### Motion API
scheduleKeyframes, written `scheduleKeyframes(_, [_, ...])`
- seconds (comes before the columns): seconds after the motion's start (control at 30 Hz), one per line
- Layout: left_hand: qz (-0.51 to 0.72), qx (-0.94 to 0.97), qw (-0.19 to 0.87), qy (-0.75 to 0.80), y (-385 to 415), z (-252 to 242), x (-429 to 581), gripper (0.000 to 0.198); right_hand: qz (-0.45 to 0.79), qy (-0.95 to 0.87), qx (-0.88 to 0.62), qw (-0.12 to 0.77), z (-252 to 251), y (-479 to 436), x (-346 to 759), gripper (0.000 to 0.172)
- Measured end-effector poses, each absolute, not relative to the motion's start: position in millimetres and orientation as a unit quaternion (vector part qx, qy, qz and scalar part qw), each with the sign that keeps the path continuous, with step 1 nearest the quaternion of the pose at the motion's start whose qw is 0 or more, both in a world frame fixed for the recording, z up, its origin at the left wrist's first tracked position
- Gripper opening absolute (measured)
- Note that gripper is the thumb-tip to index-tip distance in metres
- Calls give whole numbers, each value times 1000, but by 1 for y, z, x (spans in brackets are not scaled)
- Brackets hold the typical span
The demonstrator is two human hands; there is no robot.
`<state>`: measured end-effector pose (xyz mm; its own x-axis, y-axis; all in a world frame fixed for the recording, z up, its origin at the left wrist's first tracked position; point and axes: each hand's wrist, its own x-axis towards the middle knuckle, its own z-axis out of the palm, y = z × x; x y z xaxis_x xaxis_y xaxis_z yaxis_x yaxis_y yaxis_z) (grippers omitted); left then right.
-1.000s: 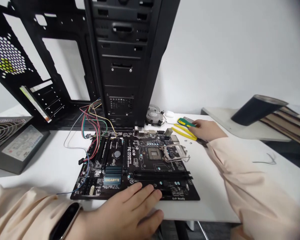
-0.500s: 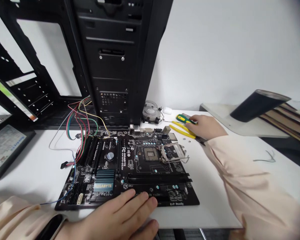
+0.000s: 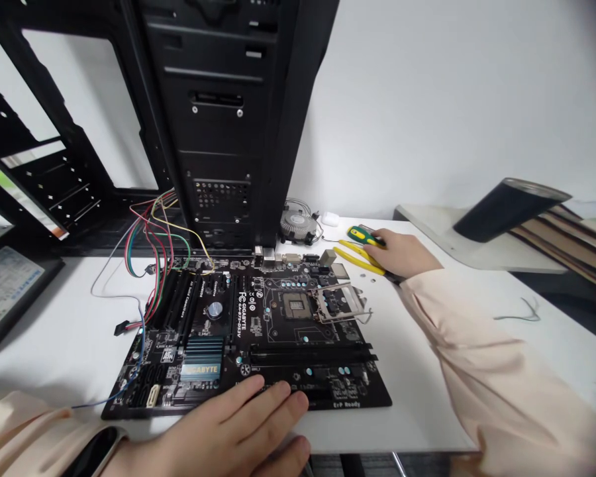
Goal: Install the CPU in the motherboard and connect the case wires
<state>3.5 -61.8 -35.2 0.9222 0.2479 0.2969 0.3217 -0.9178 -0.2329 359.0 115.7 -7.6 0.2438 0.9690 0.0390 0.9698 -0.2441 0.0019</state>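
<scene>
With left fingers [image 3: 288, 414] flat and close together on the near edge of the circuit board [image 3: 258, 331], maybe to hold it still. With right fingers [image 3: 390, 248] bent over a green handle [image 3: 359, 234], past the board's far right corner; gripping or not, hard to see.

The motherboard [image 3: 284, 329] lies before the case [image 3: 218, 149], power supply [image 3: 10, 291] to its left, pliers [image 3: 360, 263] right.

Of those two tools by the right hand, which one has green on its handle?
The green-and-yellow tool, farther back, by the fingers of the right hand; the nearer tool has plain yellow handles.
</scene>
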Motion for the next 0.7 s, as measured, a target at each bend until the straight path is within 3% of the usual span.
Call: scheduleKeyframes(0.7, [-142,-970,128,-154,-62,-33,4,31,-25,-617,-787,-1,-8,116,358,49])
